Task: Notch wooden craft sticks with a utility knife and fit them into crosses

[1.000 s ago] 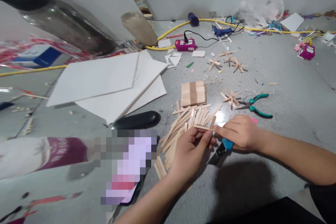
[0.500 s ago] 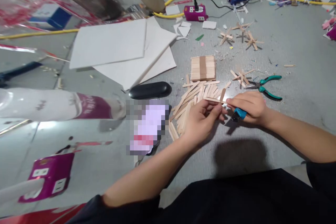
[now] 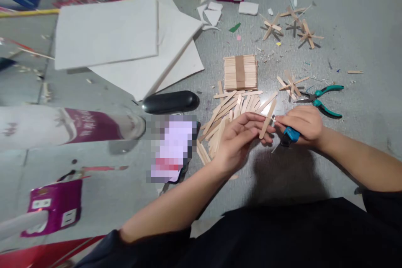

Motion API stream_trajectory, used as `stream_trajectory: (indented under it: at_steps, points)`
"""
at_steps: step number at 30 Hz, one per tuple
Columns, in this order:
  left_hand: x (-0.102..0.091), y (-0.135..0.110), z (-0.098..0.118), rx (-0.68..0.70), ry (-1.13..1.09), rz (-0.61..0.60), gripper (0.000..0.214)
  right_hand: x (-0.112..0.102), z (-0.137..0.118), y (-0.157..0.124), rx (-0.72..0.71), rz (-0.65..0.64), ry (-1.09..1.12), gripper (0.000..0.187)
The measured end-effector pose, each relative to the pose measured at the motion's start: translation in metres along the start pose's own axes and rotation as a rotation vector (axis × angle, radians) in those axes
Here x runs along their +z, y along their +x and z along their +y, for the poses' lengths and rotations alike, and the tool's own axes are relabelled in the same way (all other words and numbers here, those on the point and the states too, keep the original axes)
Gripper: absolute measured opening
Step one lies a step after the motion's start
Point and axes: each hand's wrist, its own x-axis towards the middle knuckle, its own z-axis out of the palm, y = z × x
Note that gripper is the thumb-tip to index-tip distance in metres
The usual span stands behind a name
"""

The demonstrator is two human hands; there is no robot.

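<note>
While four pale wooden stick-stars [image 3: 309,34] lie assembled upper right, crossed flat sticks [image 3: 267,121] are pinched mid-frame by the left hand [image 3: 239,136], a blue-black cutter [image 3: 291,135] clasped by the right hand [image 3: 304,122], loose sticks [image 3: 224,105] left unjoined.

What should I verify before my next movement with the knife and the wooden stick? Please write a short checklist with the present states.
1. Stick held: ok, it is in the fingers of the left hand, wooden stick slanting above the surface.
2. Knife in hand: ok, the blue knife is in the right hand.
3. Blade clear of left fingers: cannot tell, the blade shows near them, but depth is unclear.
4. Space beside the left hand clear: not ok, loose sticks lie there.
5. Pliers out of the grip: ok, the pliers lie open on the surface.
</note>
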Motion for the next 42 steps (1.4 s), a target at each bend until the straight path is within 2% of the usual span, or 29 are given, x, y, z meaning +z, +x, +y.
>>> stream_trajectory:
  at_steps: [4,7,9,16,20,27,36,42]
  points:
    - [-0.002,0.001,-0.003,-0.025,0.054,-0.003,0.063,-0.007,-0.003,0.0,0.017,-0.121,0.056,0.014]
    - [-0.005,0.003,-0.007,-0.056,0.074,-0.041,0.054,-0.011,-0.006,0.0,0.053,-0.221,0.075,0.017]
    - [-0.007,0.004,-0.008,-0.059,0.072,-0.052,0.049,-0.012,-0.009,0.001,0.072,-0.243,0.068,0.018]
    - [-0.006,0.005,-0.007,-0.1,0.071,0.004,0.039,-0.012,-0.015,0.004,0.083,-0.252,0.081,0.016]
    - [-0.004,0.008,-0.01,-0.099,0.072,0.052,0.044,-0.009,-0.011,-0.001,0.076,-0.266,0.081,0.015]
    - [-0.005,0.014,-0.02,-0.022,0.033,0.04,0.065,0.003,0.001,-0.012,-0.043,-0.221,-0.016,0.02]
    - [-0.006,0.027,-0.03,0.114,0.097,0.045,0.071,0.017,0.026,-0.02,-0.074,-0.238,-0.138,0.03]
    - [-0.01,0.028,-0.032,0.189,0.175,0.033,0.063,0.02,0.031,-0.023,-0.08,-0.201,-0.182,0.03]
